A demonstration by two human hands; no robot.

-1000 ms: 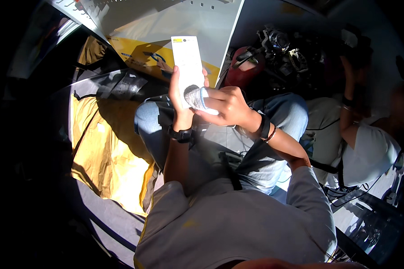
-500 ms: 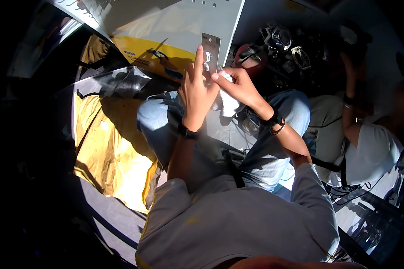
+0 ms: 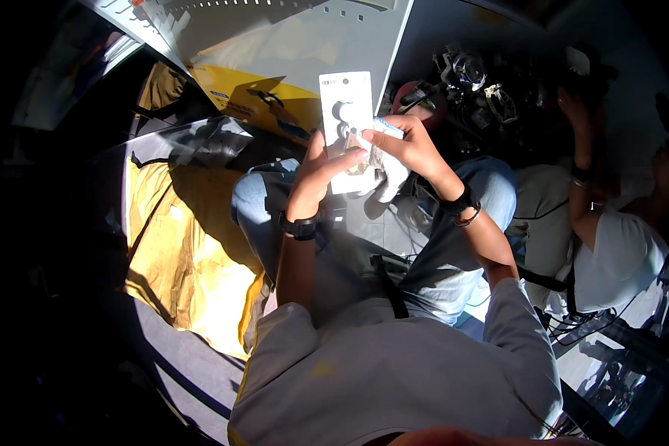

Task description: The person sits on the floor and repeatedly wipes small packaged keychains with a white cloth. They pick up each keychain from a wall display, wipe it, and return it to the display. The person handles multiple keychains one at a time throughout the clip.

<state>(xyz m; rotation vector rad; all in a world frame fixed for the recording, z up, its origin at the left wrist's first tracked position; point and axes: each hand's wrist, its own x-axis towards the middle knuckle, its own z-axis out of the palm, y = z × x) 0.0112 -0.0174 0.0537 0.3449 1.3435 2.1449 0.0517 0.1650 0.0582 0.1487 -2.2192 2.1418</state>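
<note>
A white, upright card package with small items on its face is held over my lap. My left hand grips its left side, thumb across the lower part. My right hand pinches the right side with the thumb on the face and also holds a crumpled white cloth behind and beside the card; the exact items on the card are too small to make out.
Ahead stands a grey pegboard display with a yellow lower band. A yellow sheet lies to my left. Jumbled dark gear and a red object are at back right. Another person sits close on my right.
The card has been turned to show the face with items, and sits lower than half a second ago. The cloth has moved off the card's front, and both hands have shifted their grip.
</note>
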